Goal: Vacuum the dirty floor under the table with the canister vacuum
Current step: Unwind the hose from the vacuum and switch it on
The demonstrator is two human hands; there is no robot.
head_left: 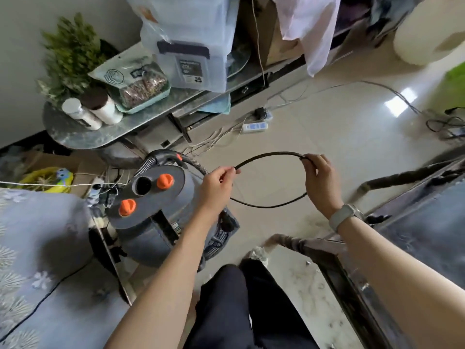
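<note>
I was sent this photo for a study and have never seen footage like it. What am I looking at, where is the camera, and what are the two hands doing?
There is one picture, taken by a wide-angle camera worn on a person's head, looking down at their own arms, so the edges bend.

The grey drum with orange knobs is the canister vacuum, standing on the tiled floor with its ribbed hose looped over it.

The left hand and the right hand each pinch the black power cord, which forms a loop between them. A white power strip lies on the floor farther off.

At lower right is the edge of a table, with dust and scraps on the floor beside it. The vacuum's nozzle is not being held yet.
</note>
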